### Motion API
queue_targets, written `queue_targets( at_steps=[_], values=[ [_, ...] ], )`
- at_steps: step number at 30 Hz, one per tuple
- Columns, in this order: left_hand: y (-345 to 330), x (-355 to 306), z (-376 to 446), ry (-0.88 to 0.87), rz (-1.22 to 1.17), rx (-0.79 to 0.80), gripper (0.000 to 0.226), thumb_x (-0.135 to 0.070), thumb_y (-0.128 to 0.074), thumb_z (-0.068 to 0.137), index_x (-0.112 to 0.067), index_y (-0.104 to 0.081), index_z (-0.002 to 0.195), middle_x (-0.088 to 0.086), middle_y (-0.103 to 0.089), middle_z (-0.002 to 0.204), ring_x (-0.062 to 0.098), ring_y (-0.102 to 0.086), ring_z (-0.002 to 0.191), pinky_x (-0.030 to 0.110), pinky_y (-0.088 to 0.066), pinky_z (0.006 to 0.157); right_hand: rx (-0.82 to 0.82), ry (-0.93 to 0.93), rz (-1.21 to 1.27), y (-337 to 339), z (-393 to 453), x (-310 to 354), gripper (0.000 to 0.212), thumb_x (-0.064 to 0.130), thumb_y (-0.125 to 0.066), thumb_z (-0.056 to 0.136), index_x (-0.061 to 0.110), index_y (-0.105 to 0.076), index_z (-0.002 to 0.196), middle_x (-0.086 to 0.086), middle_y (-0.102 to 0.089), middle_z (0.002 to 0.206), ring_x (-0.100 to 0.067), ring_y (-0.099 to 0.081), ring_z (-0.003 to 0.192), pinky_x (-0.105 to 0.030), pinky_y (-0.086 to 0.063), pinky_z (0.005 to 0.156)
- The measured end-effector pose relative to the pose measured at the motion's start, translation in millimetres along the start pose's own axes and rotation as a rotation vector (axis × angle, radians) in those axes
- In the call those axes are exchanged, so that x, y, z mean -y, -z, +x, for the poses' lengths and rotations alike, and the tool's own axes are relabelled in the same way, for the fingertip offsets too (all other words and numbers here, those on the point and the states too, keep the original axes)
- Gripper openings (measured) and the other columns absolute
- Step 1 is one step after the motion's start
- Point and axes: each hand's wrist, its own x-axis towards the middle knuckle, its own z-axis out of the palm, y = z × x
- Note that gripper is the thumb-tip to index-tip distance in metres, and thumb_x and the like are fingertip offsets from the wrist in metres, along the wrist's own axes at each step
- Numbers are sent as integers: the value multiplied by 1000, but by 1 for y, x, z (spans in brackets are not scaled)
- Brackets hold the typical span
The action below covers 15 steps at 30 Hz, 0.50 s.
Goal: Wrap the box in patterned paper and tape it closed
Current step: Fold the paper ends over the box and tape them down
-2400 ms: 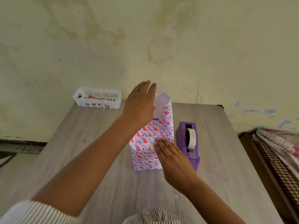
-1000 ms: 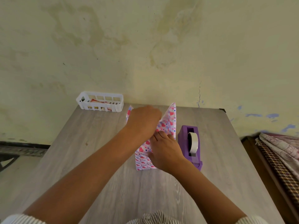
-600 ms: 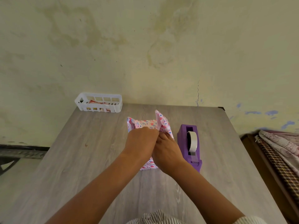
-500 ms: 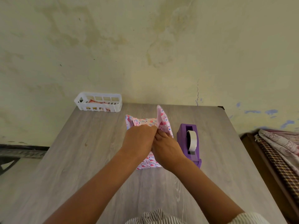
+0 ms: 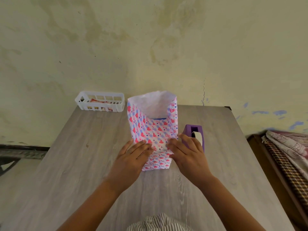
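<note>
Pink and red hearts on white — the patterned paper stands as an upright sleeve around the box, of which only a thin blue edge shows at the mouth of the wrap. The parcel sits near the middle of the grey wood-grain table, its top end open, white inner side of the sheet showing and the flaps unfolded.

Both hands lie flat on the near face. The left hand presses from about seven o'clock of the parcel, fingers straight and spread over the paper; the right hand presses from about five o'clock, fingers likewise extended. Neither is clenched or pinching anything — they are open palms smoothing and steadying the wrap.

The purple tape dispenser stands at three o'clock of the parcel, just beside it and partly behind the right hand. A white slotted basket sits at ten o'clock, against the wall, with some packets inside. Folded cloth lies off the table at the far right.

The risk from here seems to be the sleeve itself: I see no tape on the visible face, so lifting either hand to reach the dispenser could let the overlap spring loose. The tall parcel could also tip backwards if the press grows uneven, and the open top could crumple if folded without the box being held square.
</note>
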Motion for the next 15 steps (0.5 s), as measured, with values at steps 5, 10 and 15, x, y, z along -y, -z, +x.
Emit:
queue_targets(
  at_steps=[5, 10, 15],
  values=[
    [3, -5, 25, 140, 28, 132, 58, -21, -83, 62, -14, -66, 118, 2, -66, 119, 18, -65, 105, 38, -42, 96, 94, -93, -121, -5, 15, 4, 46, 27, -79, 72, 16, -66, 115, -1, -63, 123, -25, -38, 132, -50, -22, 106],
    [-5, -27, 43, 233, 115, 238, 55, -46, -72, 74, -13, -66, 118, 7, -65, 120, 24, -64, 102, 39, -45, 91, 124, -168, -203, -12, 17, 15, 61, 14, -79, 60, 8, -65, 119, -7, -61, 127, -28, -41, 134, -52, -3, 110],
    [-6, -38, 62, 384, 25, 232, 57, -44, -54, 90, -4, -50, 130, 16, -49, 138, 30, -45, 129, 43, -30, 110, 100, -153, -111, 7, 38, 14, 54, 11, -86, 44, 14, -72, 96, -1, -71, 101, -26, -62, 112, -46, -45, 96]
  ],
)
